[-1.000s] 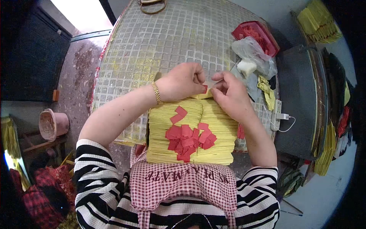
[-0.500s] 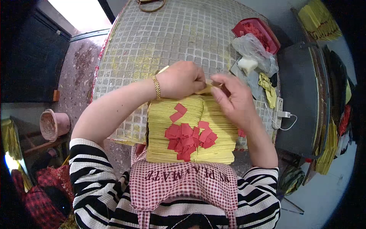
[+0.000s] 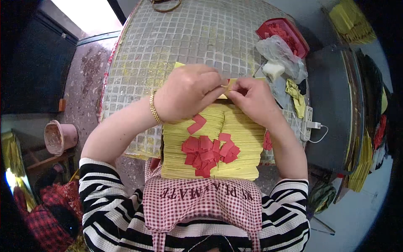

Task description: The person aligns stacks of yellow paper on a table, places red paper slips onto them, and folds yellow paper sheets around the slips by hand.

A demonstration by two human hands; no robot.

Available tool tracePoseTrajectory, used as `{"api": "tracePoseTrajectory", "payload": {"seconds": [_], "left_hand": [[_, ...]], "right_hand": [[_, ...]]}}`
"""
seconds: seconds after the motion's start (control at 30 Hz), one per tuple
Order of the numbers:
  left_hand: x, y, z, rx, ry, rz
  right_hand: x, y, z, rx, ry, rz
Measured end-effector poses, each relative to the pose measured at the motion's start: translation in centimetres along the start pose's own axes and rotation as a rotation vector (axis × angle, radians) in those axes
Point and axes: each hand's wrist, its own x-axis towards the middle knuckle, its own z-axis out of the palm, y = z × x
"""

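Observation:
My left hand (image 3: 189,92), with a gold bracelet (image 3: 154,108) at the wrist, is closed in a pinch on a yellow paper sheet (image 3: 259,80) beyond the near stack. My right hand (image 3: 254,101) pinches the same sheet just to the right, fingertips close to the left ones. A small bit of red shows on the sheet between the hands; much of the sheet is hidden behind the fingers. Below them lies a thick stack of folded yellow paper (image 3: 243,143), edges up in two rows. Small red paper pieces (image 3: 205,154) are heaped on the stack.
The wire-grid-patterned table (image 3: 201,38) extends ahead. On its right are a red tray (image 3: 304,44) of red scraps, a clear plastic bag (image 3: 277,51), a white sponge-like block (image 3: 273,70), a yellow cloth (image 3: 296,98) and a power strip (image 3: 307,122). A pink bucket (image 3: 67,136) stands left.
Both hands have come closer together and now pinch the yellow sheet at nearby points. The left forearm shifted left and nearer to me; more of the sheet shows at the right.

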Motion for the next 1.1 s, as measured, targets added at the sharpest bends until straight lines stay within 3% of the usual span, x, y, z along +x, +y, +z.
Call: {"api": "tracePoseTrajectory", "payload": {"seconds": [0.1, 0.13, 0.27, 0.3, 0.43, 0.6, 0.77, 0.8, 0.93, 1.1], "left_hand": [[-0.3, 0.3, -0.9, -0.02, -0.312, -0.141], [-0.1, 0.3, -1.2, -0.018, -0.309, -0.144], [1.8, -0.1, -1.8, -0.298, -0.685, -0.784], [1.8, -0.2, -1.5, -0.3, -0.686, -0.783], [1.1, -0.9, 0.3, 0.197, -0.465, -0.08], [2.8, 0.2, -0.8, -0.134, -0.616, -0.328], [3.1, 0.4, -0.5, 0.119, -0.7, -0.407], [3.0, 0.4, -0.3, 0.118, -0.703, -0.407], [2.2, 0.4, 0.8, 0.239, -0.559, -0.059], [1.6, 0.1, 1.0, 0.088, -0.443, -0.102]], "right_hand": [[0.2, 0.5, 0.1, 0.108, 0.1, -0.008], [0.1, 0.5, 0.1, 0.106, 0.098, -0.011], [-1.0, 0.8, 0.0, 0.125, 0.046, -0.207], [-1.1, 0.9, -0.1, 0.124, 0.046, -0.206], [-1.2, 0.7, -0.5, 0.04, 0.006, -0.161], [-0.7, 0.2, -0.3, 0.036, 0.036, -0.07], [-1.0, 0.2, -0.3, 0.015, 0.028, -0.065], [-1.0, 0.2, -0.2, 0.017, 0.028, -0.063], [-0.3, 0.5, 0.0, 0.022, 0.091, -0.049], [-0.4, 0.8, 0.7, 0.069, 0.214, -0.087]]}}
